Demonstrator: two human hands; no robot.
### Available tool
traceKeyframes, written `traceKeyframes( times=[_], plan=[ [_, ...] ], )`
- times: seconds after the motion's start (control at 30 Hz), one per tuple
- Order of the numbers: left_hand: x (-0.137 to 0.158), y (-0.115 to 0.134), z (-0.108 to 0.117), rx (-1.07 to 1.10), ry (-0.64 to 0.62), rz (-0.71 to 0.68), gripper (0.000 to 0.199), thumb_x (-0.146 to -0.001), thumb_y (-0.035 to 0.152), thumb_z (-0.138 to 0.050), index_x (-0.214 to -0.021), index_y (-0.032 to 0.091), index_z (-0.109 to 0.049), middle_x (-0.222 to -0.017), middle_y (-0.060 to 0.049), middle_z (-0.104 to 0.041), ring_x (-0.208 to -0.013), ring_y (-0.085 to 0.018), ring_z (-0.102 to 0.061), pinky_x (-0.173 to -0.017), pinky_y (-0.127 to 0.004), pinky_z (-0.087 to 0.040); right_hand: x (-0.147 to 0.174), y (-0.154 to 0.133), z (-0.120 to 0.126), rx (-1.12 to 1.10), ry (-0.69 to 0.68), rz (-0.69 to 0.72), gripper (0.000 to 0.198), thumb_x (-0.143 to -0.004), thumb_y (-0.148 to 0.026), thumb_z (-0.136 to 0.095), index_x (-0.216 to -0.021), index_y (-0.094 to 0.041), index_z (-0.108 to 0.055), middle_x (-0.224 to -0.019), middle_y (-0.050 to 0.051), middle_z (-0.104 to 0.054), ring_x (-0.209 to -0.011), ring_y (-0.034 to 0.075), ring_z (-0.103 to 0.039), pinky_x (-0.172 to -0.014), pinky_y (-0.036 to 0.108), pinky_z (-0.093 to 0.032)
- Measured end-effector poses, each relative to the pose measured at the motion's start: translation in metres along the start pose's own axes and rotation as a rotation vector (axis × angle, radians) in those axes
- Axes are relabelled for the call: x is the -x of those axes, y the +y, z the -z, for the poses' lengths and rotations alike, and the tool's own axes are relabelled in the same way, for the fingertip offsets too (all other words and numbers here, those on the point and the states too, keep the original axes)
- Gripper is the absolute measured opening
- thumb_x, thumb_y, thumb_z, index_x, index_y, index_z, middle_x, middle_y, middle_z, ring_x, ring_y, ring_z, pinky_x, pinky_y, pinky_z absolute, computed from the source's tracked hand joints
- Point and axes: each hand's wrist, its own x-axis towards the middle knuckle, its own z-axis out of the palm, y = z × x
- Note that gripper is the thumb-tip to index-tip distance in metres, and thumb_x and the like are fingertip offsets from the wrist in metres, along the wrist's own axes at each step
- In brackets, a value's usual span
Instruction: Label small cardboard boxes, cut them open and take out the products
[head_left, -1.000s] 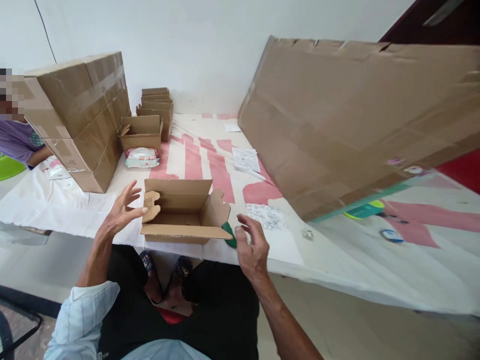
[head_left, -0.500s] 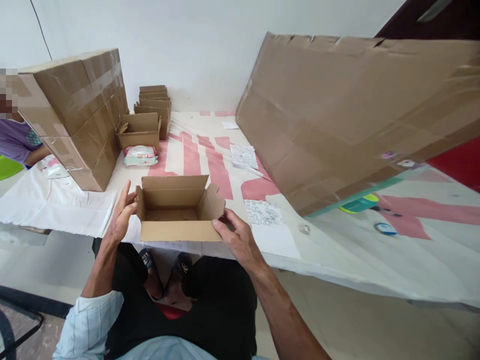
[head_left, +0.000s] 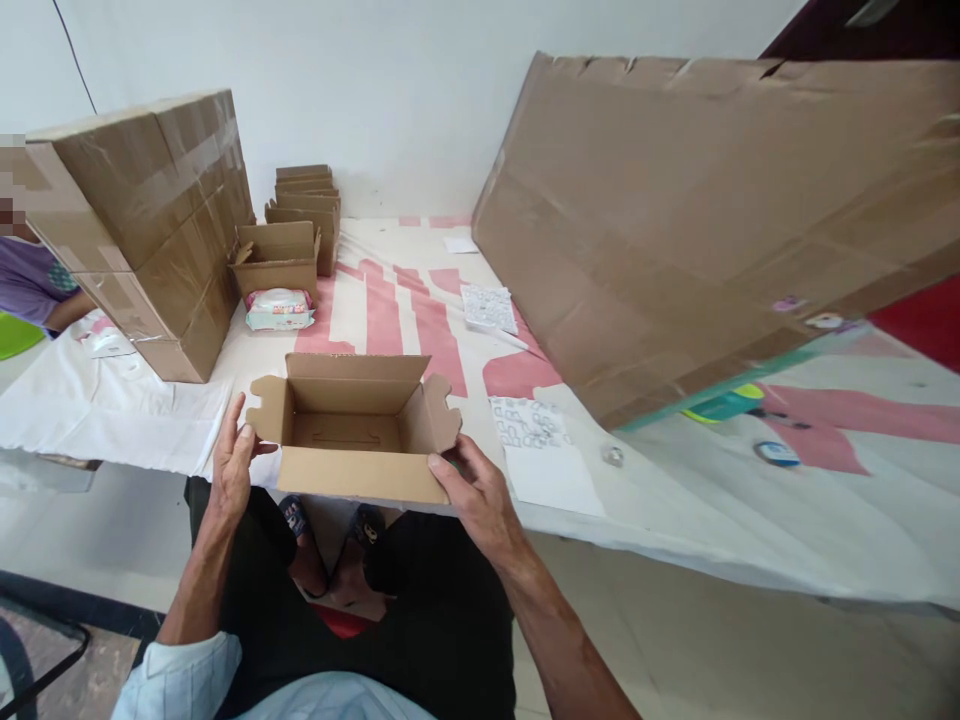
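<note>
An open-topped cardboard box sits at the table's near edge, its back flap upright and its notched side flaps spread outward. My right hand grips its front right corner, thumb on the front panel and fingers at the right side. Beside the left side flap is my left hand, its fingers apart and stretched out, the thumb close to or touching the flap's edge. The inside of the box shows bare cardboard. Beyond it, a pack of wipes lies in front of another open box.
Taped cartons are stacked at the left, with folded-open boxes behind. A large cardboard sheet leans at the right. Printed papers, a tape roll and a green item lie on the cloth. A person's purple sleeve shows far left.
The box's left side flap has swung outward, and the right flap also spreads wider. My left hand has shifted slightly down and left. The right hand still holds the front right corner.
</note>
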Motion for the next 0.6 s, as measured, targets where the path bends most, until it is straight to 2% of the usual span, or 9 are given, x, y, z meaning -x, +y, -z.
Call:
traceKeyframes(
  times=[0.13,0.23,0.3,0.4,0.53,0.6],
  plan=[
    [0.01,-0.001,-0.009,-0.037,-0.063,0.012,0.073,-0.096,0.071,-0.068,-0.149,0.021,-0.069,-0.132,-0.013,-0.076,-0.12,-0.033,-0.073,-0.09,-0.041,-0.065,-0.003,0.001,0.001,-0.011,0.001,-0.027,0.05,-0.088,-0.06,-0.072,-0.12,-0.022,-0.074,-0.112,0.01,-0.081,-0.101,0.028,-0.074,-0.082,0.036,-0.06],
    [0.011,-0.005,-0.011,-0.043,-0.142,0.029,0.063,-0.098,0.068,-0.066,-0.135,0.019,-0.077,-0.134,-0.014,-0.078,-0.127,-0.036,-0.071,-0.099,-0.045,-0.063,-0.007,0.004,0.001,-0.028,-0.005,-0.029,0.055,-0.087,-0.062,-0.073,-0.124,-0.022,-0.074,-0.118,0.011,-0.081,-0.109,0.031,-0.074,-0.088,0.039,-0.06],
    [0.011,-0.01,-0.011,-0.017,-0.185,0.035,0.058,-0.095,0.059,-0.072,-0.138,0.02,-0.076,-0.139,-0.013,-0.077,-0.132,-0.037,-0.07,-0.105,-0.045,-0.061,-0.01,0.008,0.0,-0.041,0.0,-0.041,0.059,-0.087,-0.065,-0.074,-0.126,-0.022,-0.074,-0.122,0.012,-0.081,-0.113,0.032,-0.073,-0.091,0.04,-0.06],
    [0.008,-0.017,-0.011,-0.034,-0.232,-0.001,0.064,-0.084,0.045,-0.084,-0.142,0.022,-0.072,-0.144,-0.013,-0.074,-0.135,-0.037,-0.068,-0.106,-0.044,-0.06,-0.015,0.016,-0.006,-0.059,0.03,-0.04,0.062,-0.086,-0.07,-0.074,-0.125,-0.021,-0.074,-0.124,0.012,-0.081,-0.113,0.033,-0.074,-0.092,0.041,-0.06],
    [-0.006,-0.023,-0.013,-0.211,-0.202,-0.167,0.066,-0.077,0.032,-0.085,-0.141,0.021,-0.069,-0.141,-0.012,-0.074,-0.133,-0.034,-0.068,-0.111,-0.043,-0.056,-0.026,0.021,-0.022,-0.082,0.043,0.024,0.063,-0.089,-0.073,-0.071,-0.126,-0.021,-0.076,-0.124,0.013,-0.081,-0.115,0.033,-0.074,-0.094,0.044,-0.061],
    [-0.019,-0.024,-0.012,-0.263,-0.181,-0.227,0.065,-0.075,0.029,-0.084,-0.138,0.021,-0.069,-0.138,-0.012,-0.072,-0.128,-0.032,-0.069,-0.106,-0.042,-0.059,-0.034,0.022,-0.034,-0.084,0.04,0.064,0.062,-0.091,-0.071,-0.069,-0.127,-0.021,-0.077,-0.124,0.013,-0.081,-0.115,0.033,-0.074,-0.096,0.045,-0.061]
  ],
)
